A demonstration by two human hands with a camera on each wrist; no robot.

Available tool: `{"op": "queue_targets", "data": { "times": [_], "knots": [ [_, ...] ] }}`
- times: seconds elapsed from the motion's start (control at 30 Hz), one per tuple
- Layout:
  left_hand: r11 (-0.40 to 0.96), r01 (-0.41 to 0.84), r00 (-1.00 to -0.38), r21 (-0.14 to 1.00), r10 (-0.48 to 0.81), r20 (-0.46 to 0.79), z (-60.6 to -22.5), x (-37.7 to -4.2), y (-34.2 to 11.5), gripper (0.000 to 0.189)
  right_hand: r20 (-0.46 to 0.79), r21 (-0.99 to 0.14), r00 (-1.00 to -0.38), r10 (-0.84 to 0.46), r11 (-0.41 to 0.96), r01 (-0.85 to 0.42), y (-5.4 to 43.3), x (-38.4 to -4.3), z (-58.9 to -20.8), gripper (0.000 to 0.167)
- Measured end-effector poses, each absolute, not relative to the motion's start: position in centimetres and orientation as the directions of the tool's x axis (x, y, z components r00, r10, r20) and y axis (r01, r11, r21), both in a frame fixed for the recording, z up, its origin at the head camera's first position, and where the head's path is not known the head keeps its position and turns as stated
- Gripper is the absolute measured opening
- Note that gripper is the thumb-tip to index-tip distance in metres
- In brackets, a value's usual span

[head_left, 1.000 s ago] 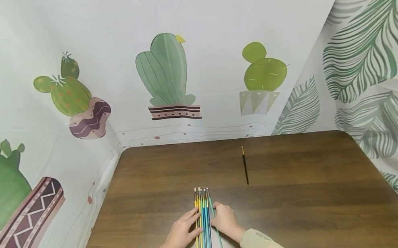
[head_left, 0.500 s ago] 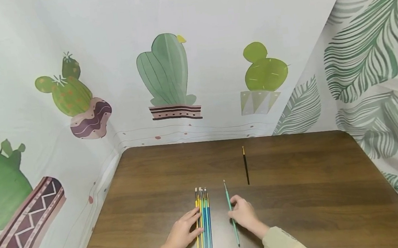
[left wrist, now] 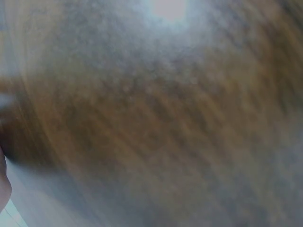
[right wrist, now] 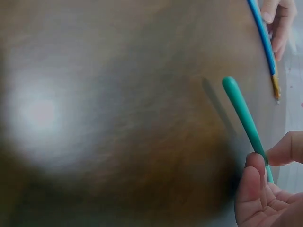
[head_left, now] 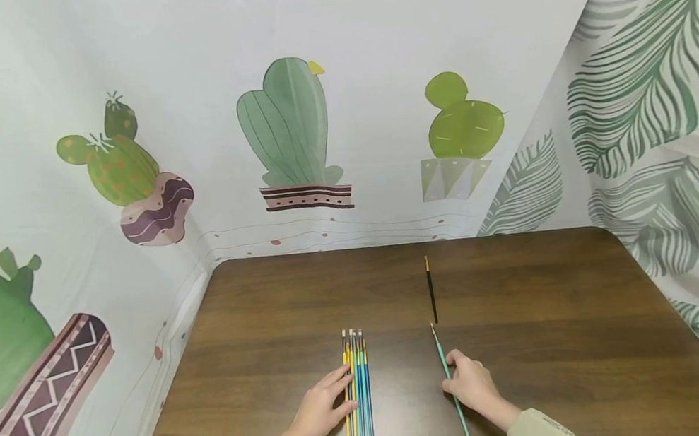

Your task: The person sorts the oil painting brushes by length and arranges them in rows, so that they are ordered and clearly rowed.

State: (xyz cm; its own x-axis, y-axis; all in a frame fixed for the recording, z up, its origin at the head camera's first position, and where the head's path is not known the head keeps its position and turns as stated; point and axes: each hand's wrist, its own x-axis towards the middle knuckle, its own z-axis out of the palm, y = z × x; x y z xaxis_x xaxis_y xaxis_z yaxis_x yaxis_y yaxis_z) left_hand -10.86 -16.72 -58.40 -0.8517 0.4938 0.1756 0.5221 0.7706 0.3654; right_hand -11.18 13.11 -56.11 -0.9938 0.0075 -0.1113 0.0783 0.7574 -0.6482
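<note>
My right hand [head_left: 474, 382] pinches a teal-green paintbrush [head_left: 460, 416] by the middle of its handle. The bristle end points away from me, just below the tip of a black paintbrush lying farther back. In the right wrist view, thumb and fingertips [right wrist: 255, 163] close on the green handle [right wrist: 244, 111], whose rounded end and shadow show against the table. My left hand [head_left: 318, 406] rests at the left side of a row of yellow, green and blue paintbrushes [head_left: 364, 415], touching them with its fingers and thumb. The left wrist view shows mostly blurred tabletop.
The black paintbrush [head_left: 432, 298] lies alone toward the back of the brown wooden table [head_left: 551, 310]. Cloth printed with cacti and leaves [head_left: 376, 101] hangs behind the table and at both sides.
My right hand has carried the teal-green paintbrush rightward, away from the row, to a spot in front of the black paintbrush. The left hand has stayed at the row.
</note>
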Motion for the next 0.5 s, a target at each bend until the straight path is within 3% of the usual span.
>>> {"op": "queue_targets", "data": {
  "times": [0.5],
  "knots": [
    [0.772, 0.521, -0.852, 0.363, 0.492, 0.177, -58.34, -10.85, -16.71, 0.052, -0.117, -0.593, -0.993, 0.018, 0.801, 0.084, 13.35, -10.90, -56.47, 0.037]
  ]
}}
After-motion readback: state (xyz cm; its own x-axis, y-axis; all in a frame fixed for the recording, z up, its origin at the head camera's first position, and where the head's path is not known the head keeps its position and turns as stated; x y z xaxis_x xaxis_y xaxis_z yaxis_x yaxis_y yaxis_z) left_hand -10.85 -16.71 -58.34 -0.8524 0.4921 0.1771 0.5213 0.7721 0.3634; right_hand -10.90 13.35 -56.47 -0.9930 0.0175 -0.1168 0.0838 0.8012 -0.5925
